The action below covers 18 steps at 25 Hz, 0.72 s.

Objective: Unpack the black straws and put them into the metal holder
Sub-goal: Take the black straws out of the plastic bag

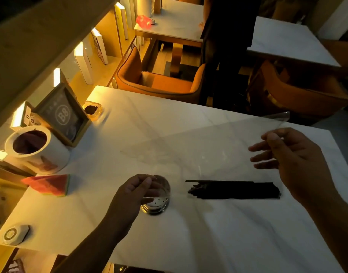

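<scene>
Now we hold the clear wrapper (208,146) stretched, left hand (132,196) and right hand (289,154) each pinching an edge, black straws (234,190) lying bare beside the metal holder (157,203).

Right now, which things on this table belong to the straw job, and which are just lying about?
Job: bundle of black straws; round metal holder; clear plastic wrapper.
Lying about: red watermelon-slice wedge; white round tub; framed "88" sign; white call button; small dish of brown grounds.
</scene>
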Motion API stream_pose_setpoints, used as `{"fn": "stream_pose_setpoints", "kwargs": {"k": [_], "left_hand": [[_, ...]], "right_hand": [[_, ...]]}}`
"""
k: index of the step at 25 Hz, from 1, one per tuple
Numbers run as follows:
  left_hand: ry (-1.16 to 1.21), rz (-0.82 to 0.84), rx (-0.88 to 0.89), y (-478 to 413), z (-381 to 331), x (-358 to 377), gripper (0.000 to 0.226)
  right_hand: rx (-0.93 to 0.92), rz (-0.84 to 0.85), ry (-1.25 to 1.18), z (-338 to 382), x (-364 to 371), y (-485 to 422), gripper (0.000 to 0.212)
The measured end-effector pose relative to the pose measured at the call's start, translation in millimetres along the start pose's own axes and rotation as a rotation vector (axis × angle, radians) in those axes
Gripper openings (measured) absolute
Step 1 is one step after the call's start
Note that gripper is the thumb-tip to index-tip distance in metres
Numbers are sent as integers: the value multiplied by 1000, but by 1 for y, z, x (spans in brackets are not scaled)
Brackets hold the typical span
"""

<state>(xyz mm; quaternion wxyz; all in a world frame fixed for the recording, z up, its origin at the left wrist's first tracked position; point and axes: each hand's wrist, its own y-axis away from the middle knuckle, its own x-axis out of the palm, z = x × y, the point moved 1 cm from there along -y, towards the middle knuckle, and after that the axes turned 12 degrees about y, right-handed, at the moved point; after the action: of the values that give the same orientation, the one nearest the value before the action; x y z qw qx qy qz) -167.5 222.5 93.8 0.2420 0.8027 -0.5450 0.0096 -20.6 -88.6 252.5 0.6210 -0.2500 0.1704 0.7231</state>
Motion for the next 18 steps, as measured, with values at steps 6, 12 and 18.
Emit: {"fn": "stream_pose_setpoints", "kwargs": {"k": [6,12,18], "left_hand": [[44,-58,-29,-2,15,-16,24],[104,-64,-77,1,22,-29,25],[161,-81,-85,4,21,-33,25]], "right_hand": [[-40,84,131,30,17,-11,20],[-73,176,219,64,32,-19,17],[-182,255,326,109,45,-31,16]]}}
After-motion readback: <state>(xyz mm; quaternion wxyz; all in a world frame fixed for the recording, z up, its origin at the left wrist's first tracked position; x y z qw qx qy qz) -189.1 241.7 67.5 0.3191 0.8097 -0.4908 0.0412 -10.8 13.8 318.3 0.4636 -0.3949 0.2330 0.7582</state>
